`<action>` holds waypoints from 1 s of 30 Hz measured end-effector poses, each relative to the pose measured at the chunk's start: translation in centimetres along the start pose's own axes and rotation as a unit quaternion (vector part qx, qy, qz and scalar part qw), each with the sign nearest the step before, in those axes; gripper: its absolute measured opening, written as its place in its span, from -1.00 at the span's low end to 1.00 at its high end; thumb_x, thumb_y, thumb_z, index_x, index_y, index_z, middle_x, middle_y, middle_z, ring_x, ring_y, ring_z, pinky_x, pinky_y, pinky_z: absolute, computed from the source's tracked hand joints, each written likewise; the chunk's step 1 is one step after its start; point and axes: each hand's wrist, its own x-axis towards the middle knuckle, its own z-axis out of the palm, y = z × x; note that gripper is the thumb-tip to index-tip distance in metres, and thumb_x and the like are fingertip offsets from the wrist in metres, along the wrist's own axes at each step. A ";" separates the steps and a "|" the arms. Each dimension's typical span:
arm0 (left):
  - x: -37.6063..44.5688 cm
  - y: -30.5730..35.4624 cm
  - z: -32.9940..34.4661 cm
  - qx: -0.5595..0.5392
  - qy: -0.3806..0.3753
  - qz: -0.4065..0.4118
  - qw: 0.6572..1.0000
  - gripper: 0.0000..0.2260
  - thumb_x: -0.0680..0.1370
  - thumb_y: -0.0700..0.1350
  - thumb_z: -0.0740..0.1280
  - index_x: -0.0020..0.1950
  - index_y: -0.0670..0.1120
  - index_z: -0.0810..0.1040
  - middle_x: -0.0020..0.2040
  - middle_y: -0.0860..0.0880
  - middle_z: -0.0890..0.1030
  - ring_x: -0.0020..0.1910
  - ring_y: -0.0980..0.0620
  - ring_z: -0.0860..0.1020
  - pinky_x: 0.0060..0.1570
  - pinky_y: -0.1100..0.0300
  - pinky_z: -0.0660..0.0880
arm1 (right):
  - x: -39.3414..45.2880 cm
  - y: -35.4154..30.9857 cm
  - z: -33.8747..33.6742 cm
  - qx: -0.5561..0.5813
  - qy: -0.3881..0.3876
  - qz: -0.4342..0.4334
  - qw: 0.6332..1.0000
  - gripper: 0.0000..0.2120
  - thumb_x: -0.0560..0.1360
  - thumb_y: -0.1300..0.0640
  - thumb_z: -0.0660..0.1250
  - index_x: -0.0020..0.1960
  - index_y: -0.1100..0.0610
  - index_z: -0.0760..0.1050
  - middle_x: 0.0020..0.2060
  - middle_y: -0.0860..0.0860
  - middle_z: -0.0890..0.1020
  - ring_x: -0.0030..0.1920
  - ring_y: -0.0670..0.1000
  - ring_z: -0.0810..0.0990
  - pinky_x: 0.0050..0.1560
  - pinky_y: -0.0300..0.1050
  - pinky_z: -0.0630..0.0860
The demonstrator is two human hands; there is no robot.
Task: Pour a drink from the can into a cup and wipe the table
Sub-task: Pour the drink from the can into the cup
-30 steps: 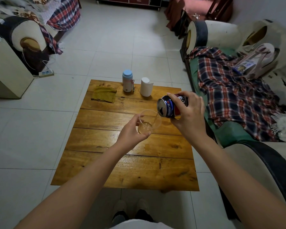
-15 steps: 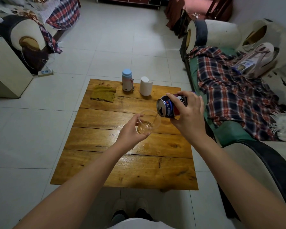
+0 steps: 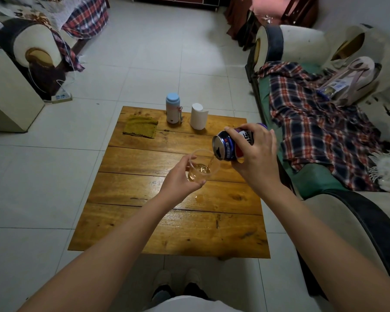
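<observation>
Your right hand (image 3: 254,158) fingers wrap the blue drink can (image 3: 231,144), tipped toward the clear plastic cup (image 3: 202,168) your left hand (image 3: 181,180) grips at centre frame, amber liquid streaming in; both above the wooden table (image 3: 144,221), a small puddle (image 3: 200,197) below, green cloth (image 3: 140,127) upper left of the tabletop

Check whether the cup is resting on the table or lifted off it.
Apart. The head view shows the left hand holding the cup up in the air, with the table boards and a small wet patch visible beneath it.
</observation>
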 end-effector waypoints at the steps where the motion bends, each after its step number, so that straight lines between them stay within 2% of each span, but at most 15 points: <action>1: 0.0 0.0 0.0 0.001 0.001 0.000 1.000 -0.43 0.36 -0.12 0.50 0.30 0.04 0.35 0.14 0.07 0.52 0.08 0.09 0.49 0.02 0.19 0.46 | 0.0 0.0 0.0 0.000 0.000 -0.001 1.000 -0.29 0.25 0.22 0.52 0.33 -0.04 0.33 0.19 0.15 0.42 0.27 0.16 0.31 0.35 0.31 0.06; 9: 0.2 0.0 0.1 0.007 0.003 -0.001 1.000 -0.43 0.36 -0.10 0.50 0.30 0.03 0.34 0.12 0.08 0.51 0.08 0.09 0.49 0.02 0.18 0.46 | 0.2 0.3 0.3 -0.012 0.000 -0.008 1.000 -0.26 0.24 0.23 0.52 0.33 -0.06 0.30 0.21 0.12 0.38 0.28 0.13 0.26 0.36 0.26 0.00; 16: 0.3 0.0 0.1 0.012 0.000 -0.005 1.000 -0.43 0.35 -0.12 0.51 0.29 0.04 0.34 0.09 0.09 0.49 0.10 0.04 0.50 0.09 0.04 0.52 | 0.2 0.2 0.5 -0.018 0.004 -0.013 1.000 -0.29 0.25 0.22 0.52 0.32 -0.04 0.33 0.19 0.14 0.41 0.27 0.16 0.31 0.35 0.29 0.05; 30: 0.4 0.4 0.2 0.004 -0.006 -0.003 1.000 -0.45 0.37 -0.14 0.50 0.28 0.01 0.35 0.04 0.12 0.48 0.06 0.07 0.49 0.08 0.09 0.51 | 0.5 0.3 0.7 -0.025 0.009 -0.023 0.999 -0.33 0.28 0.21 0.50 0.32 -0.03 0.34 0.19 0.15 0.42 0.27 0.17 0.33 0.35 0.31 0.07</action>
